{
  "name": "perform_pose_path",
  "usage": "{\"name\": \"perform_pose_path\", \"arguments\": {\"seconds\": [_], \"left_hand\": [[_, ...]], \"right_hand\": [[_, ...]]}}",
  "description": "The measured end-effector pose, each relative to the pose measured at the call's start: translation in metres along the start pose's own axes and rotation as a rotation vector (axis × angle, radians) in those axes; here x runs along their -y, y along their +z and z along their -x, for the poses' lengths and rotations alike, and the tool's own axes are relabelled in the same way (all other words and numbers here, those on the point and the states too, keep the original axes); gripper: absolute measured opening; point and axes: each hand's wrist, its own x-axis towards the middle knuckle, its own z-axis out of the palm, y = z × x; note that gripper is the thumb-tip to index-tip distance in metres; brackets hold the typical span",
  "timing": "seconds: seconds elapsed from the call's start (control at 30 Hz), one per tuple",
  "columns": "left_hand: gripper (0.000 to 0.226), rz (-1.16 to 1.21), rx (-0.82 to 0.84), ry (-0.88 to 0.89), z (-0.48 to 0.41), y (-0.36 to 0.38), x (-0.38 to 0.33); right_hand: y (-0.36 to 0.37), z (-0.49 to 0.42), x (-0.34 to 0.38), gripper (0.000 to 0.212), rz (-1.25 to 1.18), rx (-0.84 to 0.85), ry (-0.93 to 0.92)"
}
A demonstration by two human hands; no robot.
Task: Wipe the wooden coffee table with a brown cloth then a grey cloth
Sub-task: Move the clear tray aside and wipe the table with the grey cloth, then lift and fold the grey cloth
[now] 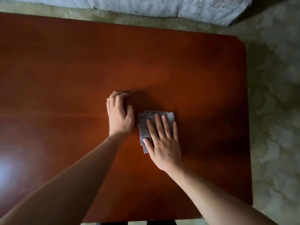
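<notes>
My right hand [162, 140] flat on grey cloth [144, 123], pressing it to surface [65, 70]; left hand [120, 114] loosely curled, empty. Risk: uneven pressure bunches folds, cloth slips.

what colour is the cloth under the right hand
The cloth is grey, with zigzag-cut edges, clearest in the head view.

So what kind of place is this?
Likely a home living room: a wooden table, patterned carpet around it, and what looks like a pale cushioned seat along its far side.
</notes>
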Motion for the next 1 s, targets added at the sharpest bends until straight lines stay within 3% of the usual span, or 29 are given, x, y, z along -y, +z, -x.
{"name": "perform_pose_path", "arguments": {"seconds": [0.07, 0.17, 0.27, 0.37, 0.43, 0.57, 0.63, 0.7, 0.8, 1.0], "left_hand": [[0.041, -0.065, 0.036, 0.015, 0.023, 0.0, -0.002], [0.043, -0.195, 0.052, -0.079, 0.058, -0.001, -0.015], [0.067, -0.391, 0.149, -0.217, 0.082, 0.0, -0.029], [0.078, -0.4, 0.202, -0.289, 0.088, 0.003, -0.04], [0.067, -0.291, 0.199, -0.357, 0.086, 0.007, -0.048], [0.034, -0.133, 0.195, -0.59, 0.073, 0.013, -0.054], [0.02, -0.052, 0.21, -0.654, 0.068, 0.012, -0.053], [0.012, 0.022, 0.212, -0.611, 0.065, 0.007, -0.053], [0.019, 0.176, 0.237, -0.516, 0.067, -0.025, -0.068], [0.013, 0.439, 0.275, -0.424, 0.087, -0.152, -0.15]], "right_hand": [[-0.005, -0.002, -0.004, 0.067, -0.117, -0.041, 0.014], [-0.013, 0.003, -0.018, 0.062, -0.395, -0.237, 0.193], [-0.015, 0.009, -0.033, 0.05, -0.462, -0.417, 0.423], [-0.024, 0.009, -0.038, 0.044, -0.523, -0.311, 0.56], [-0.029, 0.007, -0.035, 0.045, -0.596, -0.213, 0.622], [-0.032, 0.0, -0.031, 0.021, -0.685, -0.11, 0.653], [-0.036, -0.002, -0.031, 0.021, -0.8, -0.066, 0.661], [-0.053, -0.002, -0.029, 0.024, -0.975, -0.033, 0.681], [-0.098, 0.003, -0.019, 0.019, -1.207, -0.008, 0.661], [-0.222, 0.037, 0.018, 0.012, -1.363, 0.096, 0.561]]}}
